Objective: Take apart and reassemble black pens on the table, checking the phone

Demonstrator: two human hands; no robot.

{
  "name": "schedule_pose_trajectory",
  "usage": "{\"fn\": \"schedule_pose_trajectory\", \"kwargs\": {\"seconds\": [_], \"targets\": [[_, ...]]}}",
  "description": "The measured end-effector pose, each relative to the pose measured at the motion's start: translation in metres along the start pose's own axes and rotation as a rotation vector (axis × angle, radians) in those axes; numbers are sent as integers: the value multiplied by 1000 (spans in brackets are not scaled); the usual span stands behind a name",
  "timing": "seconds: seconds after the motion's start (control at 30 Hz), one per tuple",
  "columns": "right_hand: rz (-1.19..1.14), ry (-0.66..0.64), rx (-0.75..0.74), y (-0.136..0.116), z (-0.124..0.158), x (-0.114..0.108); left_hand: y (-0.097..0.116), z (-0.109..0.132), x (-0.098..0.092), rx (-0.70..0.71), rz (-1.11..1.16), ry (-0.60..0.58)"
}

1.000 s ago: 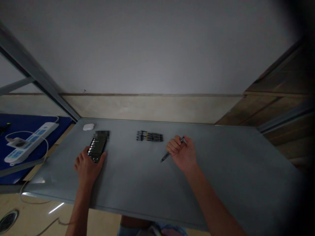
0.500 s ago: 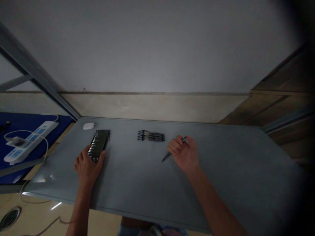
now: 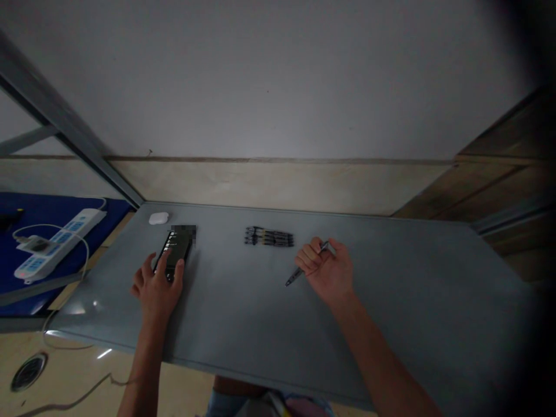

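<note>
On the left side of the grey table, my left hand (image 3: 158, 292) is over the lower part of a phone (image 3: 177, 246), fingers spread and a finger on its lit screen. My right hand (image 3: 328, 272) is closed around a dark pen (image 3: 294, 277), palm turned up, the pen's tip pointing down and left. Between the hands, farther back, several dark pens (image 3: 269, 237) lie side by side in a row. A small white earbud case (image 3: 158, 218) rests behind the phone.
The grey table (image 3: 243, 324) meets a pale wall (image 3: 278, 185) at the back. Left of it, a white power strip (image 3: 61, 243) with a plugged-in charger and cable lies on a blue surface (image 3: 26, 202). A metal frame post (image 3: 73, 127) rises at the left.
My left fingers have shifted from the phone's sides, one now reaching onto the screen, whose display has changed. My right hand still holds the pen. The view has shifted slightly.
</note>
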State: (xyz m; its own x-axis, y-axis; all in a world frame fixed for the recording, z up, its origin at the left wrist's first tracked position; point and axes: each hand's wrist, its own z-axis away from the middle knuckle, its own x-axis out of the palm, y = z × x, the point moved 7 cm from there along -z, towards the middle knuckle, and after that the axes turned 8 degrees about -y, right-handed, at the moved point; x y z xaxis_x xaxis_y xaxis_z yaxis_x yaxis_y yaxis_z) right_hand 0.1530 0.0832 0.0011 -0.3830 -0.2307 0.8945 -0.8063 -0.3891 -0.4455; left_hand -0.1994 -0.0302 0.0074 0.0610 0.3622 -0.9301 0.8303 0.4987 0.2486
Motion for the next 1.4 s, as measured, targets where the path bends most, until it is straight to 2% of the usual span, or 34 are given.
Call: {"fn": "schedule_pose_trajectory", "kwargs": {"seconds": [0.1,0.27,0.5,0.73,1.03,1.27,1.4], "targets": [[5,-5,-1,1,0,1,0,-1,3,-4,4,-38],[14,11,-31,-4,1,-1,-12,-2,2,-100,60,2],[32,14,-51,-5,0,-5,-10,-1,3,-71,35,-5],[12,23,-17,-4,1,-2,-12,-2,2,-109,52,3],[11,32,-34,-9,1,-3,-5,2,-7,-53,21,54],[10,31,-14,-2,-1,-5,-1,2,-4,2,31,40],[-24,58,-43,-7,0,-6,-3,0,-2,-8,47,17]]}}
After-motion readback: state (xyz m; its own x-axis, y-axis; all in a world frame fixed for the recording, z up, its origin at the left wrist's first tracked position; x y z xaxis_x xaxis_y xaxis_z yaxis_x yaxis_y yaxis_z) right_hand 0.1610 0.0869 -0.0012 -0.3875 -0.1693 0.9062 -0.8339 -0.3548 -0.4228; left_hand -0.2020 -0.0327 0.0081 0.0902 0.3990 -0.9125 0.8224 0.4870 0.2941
